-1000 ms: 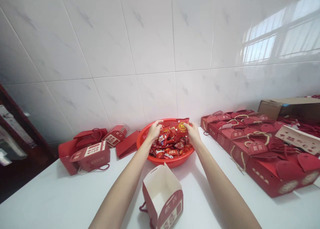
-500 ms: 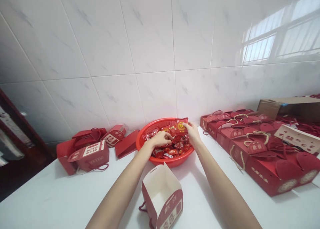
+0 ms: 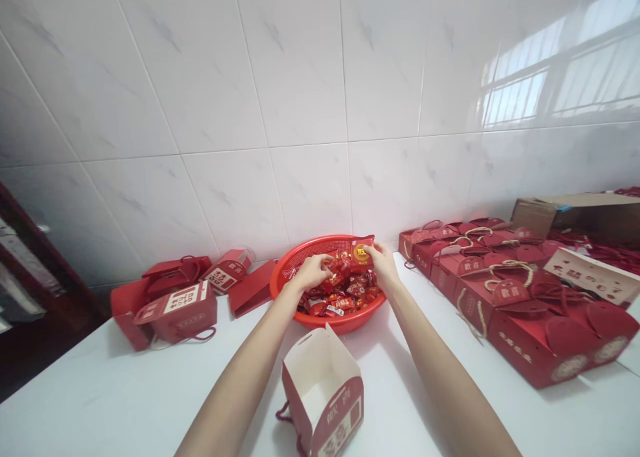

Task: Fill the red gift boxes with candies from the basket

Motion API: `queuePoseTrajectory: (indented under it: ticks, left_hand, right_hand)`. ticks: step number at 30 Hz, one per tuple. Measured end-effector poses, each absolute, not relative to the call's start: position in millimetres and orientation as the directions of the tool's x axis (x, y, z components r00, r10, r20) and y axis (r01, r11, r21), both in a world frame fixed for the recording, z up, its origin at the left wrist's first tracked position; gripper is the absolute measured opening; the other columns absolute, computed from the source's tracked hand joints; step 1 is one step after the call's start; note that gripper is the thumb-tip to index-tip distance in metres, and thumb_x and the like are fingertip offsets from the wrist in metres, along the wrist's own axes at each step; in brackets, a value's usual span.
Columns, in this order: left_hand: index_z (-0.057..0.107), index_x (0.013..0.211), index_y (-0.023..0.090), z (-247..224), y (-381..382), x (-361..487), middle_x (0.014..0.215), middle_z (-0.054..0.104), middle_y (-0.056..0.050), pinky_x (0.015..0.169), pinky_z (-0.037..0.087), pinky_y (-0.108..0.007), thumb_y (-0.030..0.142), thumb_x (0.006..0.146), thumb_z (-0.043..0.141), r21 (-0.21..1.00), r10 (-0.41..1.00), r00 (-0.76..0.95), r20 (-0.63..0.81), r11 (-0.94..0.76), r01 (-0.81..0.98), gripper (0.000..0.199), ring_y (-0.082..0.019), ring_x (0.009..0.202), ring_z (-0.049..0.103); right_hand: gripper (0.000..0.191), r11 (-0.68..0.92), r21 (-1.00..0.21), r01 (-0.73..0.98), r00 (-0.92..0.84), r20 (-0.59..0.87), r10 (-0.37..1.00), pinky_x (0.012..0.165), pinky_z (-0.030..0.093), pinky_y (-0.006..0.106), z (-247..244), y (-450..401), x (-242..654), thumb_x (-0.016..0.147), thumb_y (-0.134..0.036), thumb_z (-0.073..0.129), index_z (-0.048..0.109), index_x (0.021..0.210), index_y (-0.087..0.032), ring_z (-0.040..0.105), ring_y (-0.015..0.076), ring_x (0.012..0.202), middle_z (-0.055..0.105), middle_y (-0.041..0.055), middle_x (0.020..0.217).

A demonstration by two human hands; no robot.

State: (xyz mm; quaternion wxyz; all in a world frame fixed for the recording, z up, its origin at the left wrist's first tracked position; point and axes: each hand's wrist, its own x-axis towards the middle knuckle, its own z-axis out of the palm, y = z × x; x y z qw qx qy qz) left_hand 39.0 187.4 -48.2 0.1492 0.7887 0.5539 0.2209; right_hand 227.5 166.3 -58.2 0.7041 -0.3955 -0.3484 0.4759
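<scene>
A red plastic basket holds many small shiny red wrapped packets. My right hand is at the basket's right side, closed on a red snack packet with a yellow disc, held upright above the others. Inside the basket's left part, my left hand has its fingers curled on a red wrapped packet; the fingertips are partly hidden. In front of the basket, between my forearms, stands an open red gift box with a pale inside and a dark red cord handle.
Closed red gift boxes with cord handles stand in rows on the right. Behind them is an open cardboard carton. More red boxes sit at the left, beside a flat red box. A tiled wall closes off the back of the white table.
My left hand has shifted slightly up and left among the packets, uncovering more of them. My right hand keeps its packet in nearly the same place.
</scene>
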Motion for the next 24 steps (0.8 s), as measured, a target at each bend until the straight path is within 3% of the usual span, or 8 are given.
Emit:
queuePoseTrajectory:
  ticks: [10, 15, 20, 24]
  left_hand:
    - [0.073, 0.104, 0.017, -52, 197, 36, 0.087, 0.076, -0.005, 0.079, 0.052, -0.028, 0.015, 0.078, 0.064, 0.615, 0.950, 0.080, 0.303, -0.259, 0.745, 0.027, -0.020, 0.083, 0.070]
    - [0.069, 0.115, 0.012, -49, 196, 34, 0.098, 0.076, -0.010, 0.087, 0.053, -0.033, 0.015, 0.084, 0.058, 0.674, 0.945, 0.023, 0.325, -0.249, 0.695, 0.034, -0.023, 0.092, 0.071]
    - [0.066, 0.123, 0.014, -47, 197, 36, 0.123, 0.070, -0.011, 0.099, 0.049, -0.033, 0.014, 0.088, 0.052, 0.728, 0.935, 0.071, 0.348, -0.317, 0.608, 0.037, -0.022, 0.113, 0.065]
    - [0.062, 0.127, 0.014, -49, 196, 40, 0.119, 0.072, -0.011, 0.095, 0.052, -0.033, 0.018, 0.089, 0.053, 0.757, 0.929, 0.164, 0.333, -0.367, 0.540, 0.040, -0.022, 0.110, 0.067]
  right_hand:
    - [0.019, 0.239, -0.903, -0.358, 0.279, 0.140, 0.950, 0.063, 0.049, 0.028, -62, 169, 228, 0.060, -0.027, 0.067, 0.063, 0.078, -0.021, 0.065, 0.0189, 0.068, 0.070, -0.0015, 0.069]
    - [0.020, 0.254, -0.910, -0.328, 0.249, 0.176, 0.952, 0.067, 0.050, 0.029, -64, 168, 228, 0.061, -0.028, 0.067, 0.064, 0.079, -0.021, 0.066, 0.0198, 0.073, 0.072, -0.0001, 0.075]
    - [0.017, 0.240, -0.936, -0.259, 0.208, 0.188, 0.960, 0.067, 0.049, 0.028, -63, 164, 228, 0.062, -0.030, 0.066, 0.063, 0.076, -0.021, 0.065, 0.0191, 0.074, 0.070, -0.0008, 0.073]
    - [0.015, 0.203, -0.959, -0.197, 0.198, 0.164, 0.966, 0.066, 0.047, 0.027, -59, 159, 227, 0.061, -0.029, 0.067, 0.062, 0.072, -0.020, 0.063, 0.0181, 0.073, 0.067, -0.0011, 0.071]
